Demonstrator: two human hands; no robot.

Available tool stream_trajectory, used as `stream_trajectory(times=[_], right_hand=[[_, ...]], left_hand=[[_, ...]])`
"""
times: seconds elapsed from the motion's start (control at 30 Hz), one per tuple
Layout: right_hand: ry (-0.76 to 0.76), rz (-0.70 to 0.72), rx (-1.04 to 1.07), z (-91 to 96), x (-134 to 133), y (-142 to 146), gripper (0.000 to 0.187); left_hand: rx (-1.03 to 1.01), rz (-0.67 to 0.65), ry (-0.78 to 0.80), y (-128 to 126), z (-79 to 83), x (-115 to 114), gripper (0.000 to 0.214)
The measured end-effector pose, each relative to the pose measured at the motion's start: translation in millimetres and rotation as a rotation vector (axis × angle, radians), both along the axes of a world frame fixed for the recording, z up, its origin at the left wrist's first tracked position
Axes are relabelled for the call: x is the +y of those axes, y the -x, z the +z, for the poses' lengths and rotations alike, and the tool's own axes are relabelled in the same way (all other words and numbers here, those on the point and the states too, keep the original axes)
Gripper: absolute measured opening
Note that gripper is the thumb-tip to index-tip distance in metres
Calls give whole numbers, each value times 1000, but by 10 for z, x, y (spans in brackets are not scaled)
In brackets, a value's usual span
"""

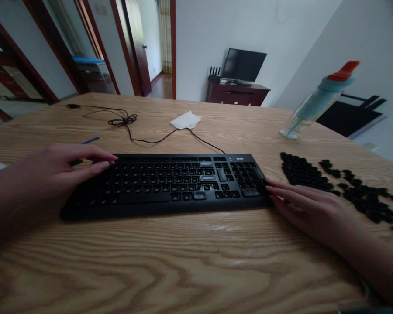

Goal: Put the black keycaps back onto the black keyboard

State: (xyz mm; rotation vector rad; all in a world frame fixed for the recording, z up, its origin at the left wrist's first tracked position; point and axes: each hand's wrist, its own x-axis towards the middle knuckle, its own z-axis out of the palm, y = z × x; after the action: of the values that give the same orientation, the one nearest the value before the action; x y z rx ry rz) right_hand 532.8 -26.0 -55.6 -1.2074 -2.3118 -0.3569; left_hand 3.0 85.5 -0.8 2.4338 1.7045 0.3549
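A black keyboard lies across the wooden table, most of its keycaps removed and only a few left in place. My left hand rests on the keyboard's left end, fingers stretched flat over it. My right hand lies flat on the table with its fingertips touching the keyboard's right edge, fingers extended. Neither hand holds anything. A heap of loose black keycaps is spread on the table just right of my right hand.
The keyboard's cable runs back to a tangle at the far left. A white tissue lies behind the keyboard, a blue pen at the left, and a teal bottle with red cap stands at the far right.
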Motion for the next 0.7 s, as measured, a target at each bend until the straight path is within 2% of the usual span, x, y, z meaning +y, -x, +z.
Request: stream_trajectory(times=[0.23,0.37,0.7], right_hand=[[-34,6,-134,69,-33,46,39],[-62,31,-144,90,-50,77,44],[-47,-22,-142,0,-51,64,40]], left_hand=[[18,-3,-3,16,-7,4,61],[25,9,4,3,12,-12,62],[18,9,28,-83,47,-43,61]])
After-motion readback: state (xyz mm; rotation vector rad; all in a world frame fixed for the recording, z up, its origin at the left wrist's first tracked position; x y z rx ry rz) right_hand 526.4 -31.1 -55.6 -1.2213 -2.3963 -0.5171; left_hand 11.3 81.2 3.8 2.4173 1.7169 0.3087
